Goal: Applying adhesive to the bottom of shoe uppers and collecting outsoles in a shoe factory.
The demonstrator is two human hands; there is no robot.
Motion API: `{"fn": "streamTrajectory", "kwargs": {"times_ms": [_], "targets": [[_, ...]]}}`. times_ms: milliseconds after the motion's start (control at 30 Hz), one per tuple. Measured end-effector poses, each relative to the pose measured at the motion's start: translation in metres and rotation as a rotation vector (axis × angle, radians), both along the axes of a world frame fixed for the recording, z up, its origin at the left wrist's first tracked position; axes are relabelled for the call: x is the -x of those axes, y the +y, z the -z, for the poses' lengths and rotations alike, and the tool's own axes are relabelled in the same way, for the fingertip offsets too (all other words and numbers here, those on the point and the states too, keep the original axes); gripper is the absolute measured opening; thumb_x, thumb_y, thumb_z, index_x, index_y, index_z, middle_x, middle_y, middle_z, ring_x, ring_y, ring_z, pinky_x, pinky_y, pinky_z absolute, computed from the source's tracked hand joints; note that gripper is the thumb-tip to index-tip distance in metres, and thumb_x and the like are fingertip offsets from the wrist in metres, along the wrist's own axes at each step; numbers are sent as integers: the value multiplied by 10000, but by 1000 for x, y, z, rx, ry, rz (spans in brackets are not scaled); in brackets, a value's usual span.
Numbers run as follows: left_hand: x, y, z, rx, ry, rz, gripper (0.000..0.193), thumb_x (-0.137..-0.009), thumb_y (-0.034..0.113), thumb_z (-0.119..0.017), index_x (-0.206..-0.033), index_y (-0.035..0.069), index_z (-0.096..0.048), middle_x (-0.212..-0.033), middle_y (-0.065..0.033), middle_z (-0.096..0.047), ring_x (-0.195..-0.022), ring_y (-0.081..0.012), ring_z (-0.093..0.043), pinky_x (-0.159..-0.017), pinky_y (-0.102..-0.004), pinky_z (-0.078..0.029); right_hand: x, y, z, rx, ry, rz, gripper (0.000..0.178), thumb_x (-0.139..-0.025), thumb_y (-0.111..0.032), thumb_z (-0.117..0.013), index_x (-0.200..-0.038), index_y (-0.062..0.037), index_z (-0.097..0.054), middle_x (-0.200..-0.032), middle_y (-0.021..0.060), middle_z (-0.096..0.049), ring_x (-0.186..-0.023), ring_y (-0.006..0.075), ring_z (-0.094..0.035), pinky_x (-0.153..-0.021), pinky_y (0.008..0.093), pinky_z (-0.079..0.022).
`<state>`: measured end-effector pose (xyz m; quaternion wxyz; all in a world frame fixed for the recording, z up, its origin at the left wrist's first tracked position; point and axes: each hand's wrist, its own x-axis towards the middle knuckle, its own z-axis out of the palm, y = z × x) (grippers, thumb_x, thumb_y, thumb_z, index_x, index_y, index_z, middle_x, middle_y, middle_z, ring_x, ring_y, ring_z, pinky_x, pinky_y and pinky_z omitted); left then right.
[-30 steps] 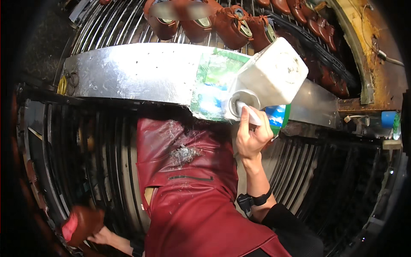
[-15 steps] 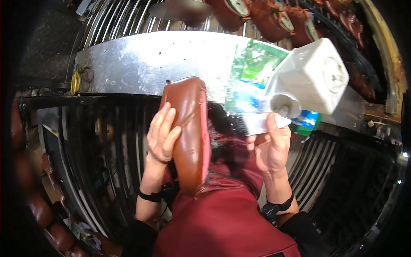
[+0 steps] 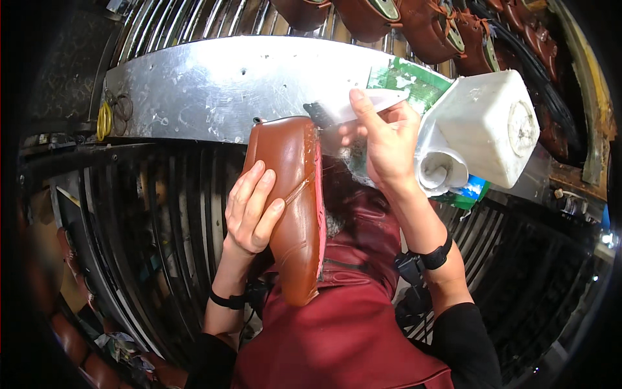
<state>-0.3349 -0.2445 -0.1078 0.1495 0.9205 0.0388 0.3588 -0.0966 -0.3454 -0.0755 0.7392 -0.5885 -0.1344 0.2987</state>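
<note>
A brown leather shoe upper rests on its side over my lap, its pinkish-red bottom edge facing right. My left hand grips it from the left, fingers laid across the leather. My right hand pinches a white-handled brush. Its dark bristles are just above the heel end of the shoe upper; the brush is blurred, and I cannot tell whether they touch. Right of that hand, a white cup lies tilted beside a large white plastic jug.
Ahead lies a metal bench plate with a green-and-white plastic sheet under the jug. More brown shoes sit on metal bars behind it. Yellow cord hangs at the left. Dark slatted racks flank me.
My right hand has moved up and left with the brush, from beside the cup to the heel end of the shoe upper. My left hand keeps its hold.
</note>
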Motion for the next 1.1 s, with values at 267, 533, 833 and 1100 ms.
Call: {"fn": "streamTrajectory", "kwargs": {"times_ms": [267, 533, 833, 1100], "targets": [[-7, 4, 0, -19, -88, 15, 322, -948, 48, -697, -1246, 34, -575, -1301, -281, -678, -1187, -468, -682, -969, -532, -596, 55, -88, -38, 18, 201, -179, 193, -1018, -123, -714, -988, 68, -703, -835, 131, -735, -618, 160, -686, -517, 283, -556], [-10, 0, -5, -51, -95, -5, 302, -952, 62, -646, -1248, 9, -622, -1327, -271, -674, -1225, -446, -671, -1002, -511, -567, 105, -149, -91, -178, -679, -638, 211, -811, 26, -794, -995, 106, -726, -835, 198, -734, -739, 330, -742, -688, 392, -635], [-16, -11, -27, -65, -22, -81, 383, -898, 58, -668, -1277, 10, -659, -1335, -222, -680, -1238, -400, -672, -1039, -479, -547, 90, -139, -98, -85, -10, -118, 165, -979, -65, -719, -1032, 90, -725, -851, 144, -748, -628, 118, -681, -537, 238, -535], [-37, -4, -63, 23, 121, -141, 480, -823, -31, -655, -1300, 21, -645, -1315, -186, -681, -1247, -391, -655, -1069, -465, -526, 60, -136, -138, -83, -589, -407, 307, -795, -238, -782, -913, 40, -727, -913, 220, -754, -807, 272, -730, -737, 364, -570]]}}
